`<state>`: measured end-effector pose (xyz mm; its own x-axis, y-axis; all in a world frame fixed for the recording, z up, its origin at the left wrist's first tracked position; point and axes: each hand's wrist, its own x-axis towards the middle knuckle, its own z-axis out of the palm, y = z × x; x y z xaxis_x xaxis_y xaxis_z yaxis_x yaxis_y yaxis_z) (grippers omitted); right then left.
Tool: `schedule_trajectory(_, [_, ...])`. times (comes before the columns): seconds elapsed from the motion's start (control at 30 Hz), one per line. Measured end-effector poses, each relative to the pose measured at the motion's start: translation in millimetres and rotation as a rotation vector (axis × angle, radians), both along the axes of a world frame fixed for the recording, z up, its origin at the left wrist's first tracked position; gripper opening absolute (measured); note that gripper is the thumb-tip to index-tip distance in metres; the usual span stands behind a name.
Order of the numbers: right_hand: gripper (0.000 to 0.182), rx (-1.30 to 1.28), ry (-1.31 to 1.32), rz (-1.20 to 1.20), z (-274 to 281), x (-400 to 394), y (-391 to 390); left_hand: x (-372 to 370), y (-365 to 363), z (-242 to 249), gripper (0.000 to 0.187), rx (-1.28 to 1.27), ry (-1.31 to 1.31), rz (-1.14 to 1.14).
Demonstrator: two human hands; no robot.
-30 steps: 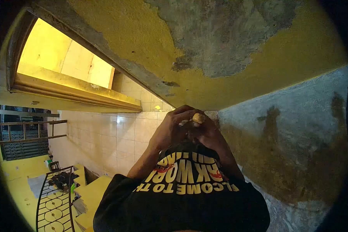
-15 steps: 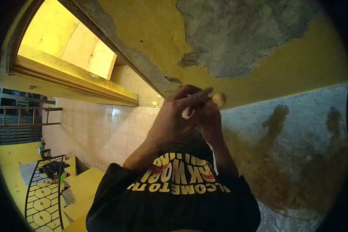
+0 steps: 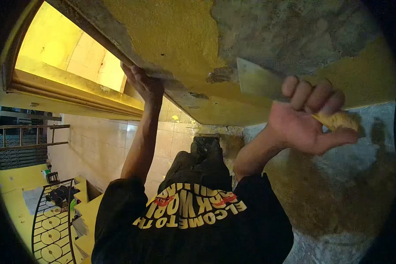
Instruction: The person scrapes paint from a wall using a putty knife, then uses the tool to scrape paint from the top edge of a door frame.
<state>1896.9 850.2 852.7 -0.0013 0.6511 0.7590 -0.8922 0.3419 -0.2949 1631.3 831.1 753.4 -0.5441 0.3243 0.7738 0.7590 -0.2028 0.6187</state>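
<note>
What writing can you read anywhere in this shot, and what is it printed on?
"ELCOME TO TH": yellow letters on the black T-shirt, upside down in this view; the line's ends are hidden by folds.
"K WORL": larger yellow letters on the same shirt, only part showing.
A further line nearer the waist is too creased to read.
No text shows on the scraper in the right hand, nor on the wall.

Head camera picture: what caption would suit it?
Right hand holds a scraper against the peeling yellow wall; left hand braces above.
</note>
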Motion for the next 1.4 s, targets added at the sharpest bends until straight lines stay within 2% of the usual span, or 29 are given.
schedule_trajectory(0.03, [0.057, 0.145, 0.001, 0.055, 1.8, 3.3, 5.3, 6.7, 2.4, 3.5, 0.060, 0.087, -0.142, -0.087])
schedule_trajectory(0.07, [0.057, 0.147, 0.003, 0.052, 7.8, 7.8, 8.5, 6.2, 3.7, 0.7, 0.060, 0.088, -0.141, -0.089])
schedule_trajectory(0.13, [0.057, 0.395, -0.156, 0.009, 18.4, 15.1, 8.6, 3.2, 3.9, -8.8, 0.065, 0.018, 0.053, 0.114])
schedule_trajectory(0.23, [0.053, 0.409, -0.051, -0.104, 14.8, 19.5, -10.5, -0.3, 3.1, -4.1, 0.068, -0.047, 0.191, 0.125])
schedule_trajectory(0.27, [0.053, 0.407, -0.049, -0.111, 3.5, 12.4, -5.4, 5.6, 2.9, -2.1, 0.069, -0.026, -0.001, 0.061])
schedule_trajectory(0.33, [0.045, 0.143, -0.099, -0.058, -21.4, -12.9, 11.0, 4.1, 5.3, 0.8, 0.070, -0.010, -0.024, 0.055])
schedule_trajectory(0.4, [0.042, 0.145, -0.103, -0.096, -29.9, -18.1, 9.3, 1.7, 5.4, -3.7, 0.070, -0.001, -0.047, 0.042])
schedule_trajectory(0.47, [0.037, 0.149, -0.118, -0.161, -37.0, -21.8, 3.1, -5.6, 2.8, -12.2, 0.071, -0.081, 0.073, 0.121])
schedule_trajectory(0.57, [0.034, 0.164, -0.132, -0.246, -36.8, -13.6, -12.7, -7.1, 4.8, -14.2, 0.071, -0.055, 0.093, 0.123])
schedule_trajectory(0.63, [0.034, 0.288, -0.023, -0.310, -26.9, 3.8, -28.1, -4.2, 5.6, -16.3, 0.070, -0.030, 0.094, 0.130])
schedule_trajectory(0.7, [0.033, 0.238, -0.037, -0.337, -40.4, -16.0, -18.7, -6.4, 2.8, -17.1, 0.068, -0.096, 0.180, 0.192])
schedule_trajectory(0.77, [0.032, 0.213, -0.047, -0.363, -40.4, -18.6, -12.3, -4.8, 5.0, -10.6, 0.066, -0.073, 0.119, 0.137])
schedule_trajectory(0.83, [0.035, 0.208, 0.141, -0.352, -38.8, -1.4, -25.9, -0.7, 2.7, -15.3, 0.064, -0.092, 0.044, 0.078])
schedule_trajectory(0.97, [0.033, 0.286, -0.039, -0.221, -69.4, -10.0, 4.5, -5.8, 6.6, -15.8, 0.063, -0.002, 0.043, 0.048])
schedule_trajectory(1.03, [0.033, 0.275, -0.022, -0.200, -83.9, -11.3, 5.1, -8.8, 4.3, -22.9, 0.063, -0.028, 0.046, 0.047])
schedule_trajectory(1.1, [0.034, 0.244, 0.016, -0.165, -98.0, -14.1, -1.2, -13.8, 0.5, -28.2, 0.065, -0.156, 0.181, 0.216])
schedule_trajectory(1.17, [0.036, 0.242, 0.046, -0.142, -103.0, -13.5, -0.3, -13.2, 1.8, -25.3, 0.065, -0.125, 0.182, 0.166])
schedule_trajectory(1.2, [0.034, 0.647, 0.110, -0.269, -65.6, -10.4, 10.9, -13.9, 2.2, -24.6, 0.065, -0.098, 0.173, 0.134])
schedule_trajectory(1.23, [0.034, 0.640, 0.115, -0.264, -63.1, -10.9, 10.4, -15.2, 1.3, -25.5, 0.065, -0.105, 0.177, 0.140])
schedule_trajectory(1.3, [0.033, 0.233, -0.005, -0.169, -61.2, -8.6, 8.2, -15.5, 2.7, -26.5, 0.067, -0.077, 0.099, 0.149])
schedule_trajectory(1.4, [0.031, 0.226, 0.029, -0.206, -80.9, -13.5, 9.5, -13.3, 2.8, -29.1, 0.069, -0.169, 0.150, 0.206])
